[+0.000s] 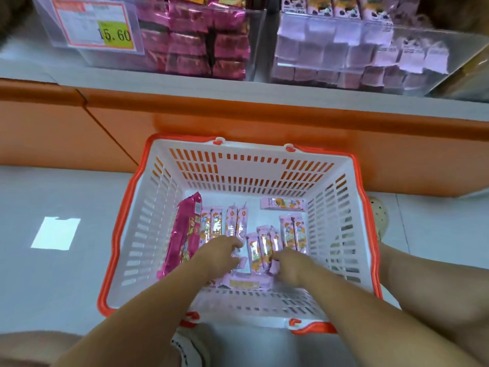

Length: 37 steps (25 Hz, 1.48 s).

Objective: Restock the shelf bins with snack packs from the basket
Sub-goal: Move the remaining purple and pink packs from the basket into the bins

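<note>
A white basket with an orange rim [341,234] stands on the floor below the shelf. Several pale pink snack packs [292,231] lie on its bottom, and a long magenta pack [182,234] leans along its left wall. Both my hands are down inside it. My left hand [219,251] has its fingers curled over a pale pink pack near the middle. My right hand [291,263] pinches the near end of another pale pink pack. On the shelf above, one clear bin [254,43] holds magenta packs and a second clear bin [463,56] holds pale lilac packs.
A price label reading 15.60 [92,25] hangs on the left bin's front. The orange shelf base [238,120] runs right behind the basket. A shoe [379,218] sits right of the basket, another [190,345] at its near edge. Grey floor lies to the left.
</note>
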Each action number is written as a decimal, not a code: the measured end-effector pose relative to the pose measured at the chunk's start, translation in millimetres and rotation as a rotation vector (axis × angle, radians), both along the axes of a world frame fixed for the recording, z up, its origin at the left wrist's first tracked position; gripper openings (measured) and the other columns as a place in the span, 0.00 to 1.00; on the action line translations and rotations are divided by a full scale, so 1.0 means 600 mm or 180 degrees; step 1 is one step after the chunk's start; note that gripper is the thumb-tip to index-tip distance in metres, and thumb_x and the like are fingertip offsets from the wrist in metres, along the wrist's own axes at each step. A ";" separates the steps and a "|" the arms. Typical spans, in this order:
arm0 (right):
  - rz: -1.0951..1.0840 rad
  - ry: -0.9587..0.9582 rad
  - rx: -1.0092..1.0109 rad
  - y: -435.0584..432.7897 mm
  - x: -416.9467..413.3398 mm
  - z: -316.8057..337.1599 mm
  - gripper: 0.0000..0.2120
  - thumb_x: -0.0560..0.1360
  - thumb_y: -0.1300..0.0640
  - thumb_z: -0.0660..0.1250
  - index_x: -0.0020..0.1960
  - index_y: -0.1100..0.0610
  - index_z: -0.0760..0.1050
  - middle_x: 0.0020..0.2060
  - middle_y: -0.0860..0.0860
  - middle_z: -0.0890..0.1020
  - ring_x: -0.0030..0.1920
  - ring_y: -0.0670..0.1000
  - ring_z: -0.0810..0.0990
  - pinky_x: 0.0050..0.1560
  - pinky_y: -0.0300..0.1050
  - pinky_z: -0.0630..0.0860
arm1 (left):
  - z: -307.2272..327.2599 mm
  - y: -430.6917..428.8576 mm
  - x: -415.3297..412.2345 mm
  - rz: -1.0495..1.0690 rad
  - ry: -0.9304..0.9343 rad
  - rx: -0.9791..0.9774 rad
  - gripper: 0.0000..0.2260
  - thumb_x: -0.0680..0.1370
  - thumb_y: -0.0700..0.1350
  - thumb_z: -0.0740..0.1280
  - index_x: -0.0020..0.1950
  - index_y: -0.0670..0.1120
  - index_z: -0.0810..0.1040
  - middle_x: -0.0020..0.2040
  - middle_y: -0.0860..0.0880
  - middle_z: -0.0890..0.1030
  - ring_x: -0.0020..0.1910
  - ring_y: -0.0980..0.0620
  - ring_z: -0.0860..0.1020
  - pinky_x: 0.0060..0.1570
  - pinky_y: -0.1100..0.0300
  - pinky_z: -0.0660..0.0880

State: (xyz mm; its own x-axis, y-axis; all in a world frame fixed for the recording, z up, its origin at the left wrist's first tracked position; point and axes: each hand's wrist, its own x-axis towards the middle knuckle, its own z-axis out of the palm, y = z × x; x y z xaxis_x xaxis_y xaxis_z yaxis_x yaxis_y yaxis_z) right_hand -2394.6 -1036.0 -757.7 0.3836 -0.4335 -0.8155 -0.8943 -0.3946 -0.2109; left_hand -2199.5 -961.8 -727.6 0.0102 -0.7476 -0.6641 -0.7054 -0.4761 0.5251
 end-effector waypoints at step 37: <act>-0.2183 -0.3916 -0.0803 -0.126 -0.018 0.559 0.18 0.75 0.61 0.69 0.62 0.48 0.71 0.45 0.48 0.83 0.46 0.47 0.83 0.49 0.45 0.79 | 0.460 -0.088 -0.055 0.0718 0.0624 -0.2565 0.17 0.74 0.51 0.72 0.61 0.60 0.73 0.55 0.62 0.78 0.50 0.67 0.76 0.51 0.71 0.74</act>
